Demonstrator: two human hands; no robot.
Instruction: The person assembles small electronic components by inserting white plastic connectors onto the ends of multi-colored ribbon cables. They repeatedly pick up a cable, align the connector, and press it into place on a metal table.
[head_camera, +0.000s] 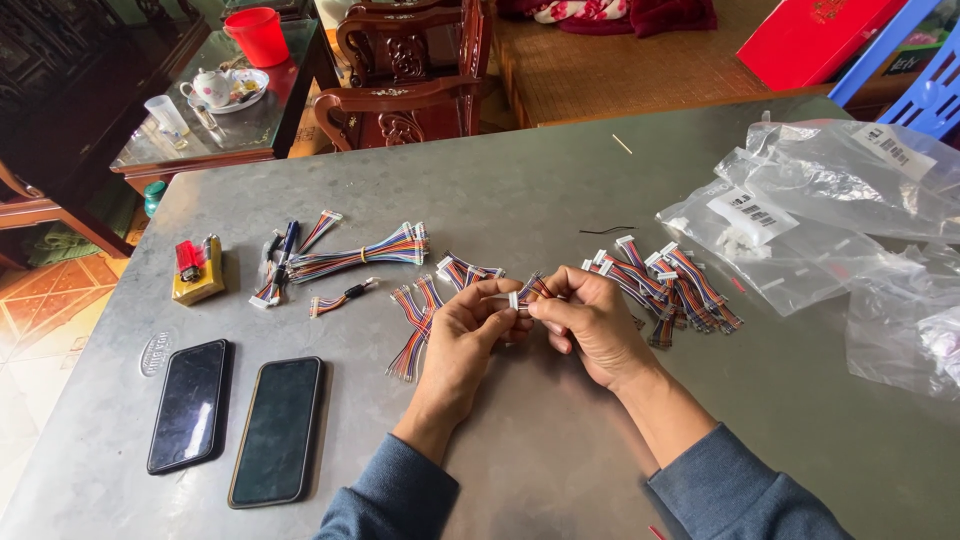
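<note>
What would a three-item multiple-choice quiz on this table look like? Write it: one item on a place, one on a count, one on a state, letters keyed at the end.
1. Where do the two phones lie?
A. On the grey table, on the person's left
B. Under the plastic bags
C. On the wooden chair

2. How many phones are there?
A. One
B. Two
C. Four

3. What are the left hand and right hand doing?
A. Resting flat, empty
B. Together pinching a short multicoloured wire harness in their fingers
C. Lifting the red lighter

Key:
1 A, they lie side by side near the left edge, below the red lighter.
2 B, two dark screens show.
3 B, the harness's white connector sits between both hands, above the table.
</note>
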